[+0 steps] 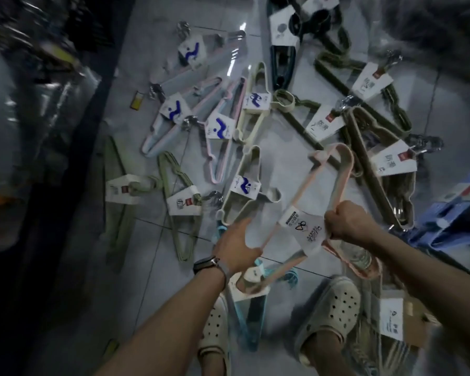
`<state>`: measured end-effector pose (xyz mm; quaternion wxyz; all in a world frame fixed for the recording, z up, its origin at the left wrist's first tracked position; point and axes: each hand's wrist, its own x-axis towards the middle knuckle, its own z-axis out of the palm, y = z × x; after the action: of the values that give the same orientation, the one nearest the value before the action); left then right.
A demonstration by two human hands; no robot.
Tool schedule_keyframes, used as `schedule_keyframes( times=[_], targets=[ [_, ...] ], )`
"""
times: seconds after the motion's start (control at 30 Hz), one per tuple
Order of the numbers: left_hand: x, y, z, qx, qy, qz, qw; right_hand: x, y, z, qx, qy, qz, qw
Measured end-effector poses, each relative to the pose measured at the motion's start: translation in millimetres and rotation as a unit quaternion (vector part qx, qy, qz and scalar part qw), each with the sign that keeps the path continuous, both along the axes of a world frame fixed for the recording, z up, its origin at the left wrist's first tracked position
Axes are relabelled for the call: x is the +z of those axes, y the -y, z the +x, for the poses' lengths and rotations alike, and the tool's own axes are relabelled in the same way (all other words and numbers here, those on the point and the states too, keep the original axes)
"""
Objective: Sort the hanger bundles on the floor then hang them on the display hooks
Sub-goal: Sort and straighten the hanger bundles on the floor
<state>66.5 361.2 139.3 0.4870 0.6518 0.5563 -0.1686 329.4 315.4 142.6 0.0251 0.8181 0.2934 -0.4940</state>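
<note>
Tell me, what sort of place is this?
Likely a shop aisle or stockroom: bundles of plastic clothes hangers banded with white retail label cards cover the pale tiled floor, beside dark shelving of packaged goods.

Three pale blue-and-pink hanger bundles (171, 109) carry white cards with a blue squiggle. Two cream plastic hanger bundles (244, 187) bear similar cards. There are two light green hanger bundles (183, 204), three dark olive hanger bundles (372, 80) in a tangle, one pink hanger bundle (304, 229), one turquoise hanger bundle (246, 318) and at least one dark teal hanger bundle (282, 31). Also two perforated cream clogs (334, 313) and one wristwatch (206, 263).
</note>
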Motion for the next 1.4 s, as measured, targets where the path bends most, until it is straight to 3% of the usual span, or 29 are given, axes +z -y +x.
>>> schedule_keyframes(
  times=[0.1, 0.3, 0.53, 0.63, 0.7, 0.77, 0.87, 0.93, 1.0, 1.07, 1.23, 1.4],
  targets=[
    [3.9, 11.5, -15.5, 0.011, -0.025, -0.095, 0.995, 16.9, -25.1, -31.6, 0.088, -0.012, 0.005, 0.996],
    [17.9, 41.6, -43.7, 0.101, -0.024, -0.031, 0.994, 33.5, -50.8, -105.5, 0.176, -0.032, 0.011, 0.984],
    [18.6, 32.9, -128.6, 0.220, -0.042, -0.038, 0.974, 34.6, -34.2, -186.3, 0.262, -0.030, 0.091, 0.960],
    [17.7, 27.3, -170.0, 0.270, -0.053, -0.061, 0.959, 40.3, -26.8, -227.8, 0.245, 0.008, 0.201, 0.948],
    [12.8, 20.0, -192.6, 0.298, -0.053, -0.066, 0.951, 43.8, -21.6, -254.1, 0.204, 0.005, 0.313, 0.927],
    [1.3, 10.5, -210.9, 0.310, -0.057, -0.055, 0.948, 43.0, -11.7, -276.2, 0.136, -0.009, 0.362, 0.922],
    [-7.8, -0.6, -228.2, 0.318, -0.049, -0.053, 0.945, 42.7, 2.3, -302.1, 0.027, -0.006, 0.273, 0.962],
    [11.9, -11.0, -228.9, 0.317, -0.045, -0.056, 0.946, 48.5, 6.4, -313.6, -0.004, -0.058, 0.139, 0.989],
    [27.0, -18.8, -227.8, 0.318, -0.045, -0.052, 0.946, 56.4, 4.5, -321.2, 0.004, -0.132, 0.054, 0.990],
    [39.9, -24.3, -223.1, 0.310, -0.051, -0.041, 0.948, 63.7, -3.2, -325.6, -0.001, -0.167, 0.034, 0.985],
    [65.2, -28.3, -198.0, 0.331, -0.072, -0.026, 0.940, 67.4, -20.5, -317.1, 0.009, -0.152, 0.029, 0.988],
    [47.9, -22.4, -179.6, 0.329, -0.071, -0.029, 0.941, 68.0, -40.9, -296.5, 0.003, -0.150, 0.032, 0.988]
  ],
)
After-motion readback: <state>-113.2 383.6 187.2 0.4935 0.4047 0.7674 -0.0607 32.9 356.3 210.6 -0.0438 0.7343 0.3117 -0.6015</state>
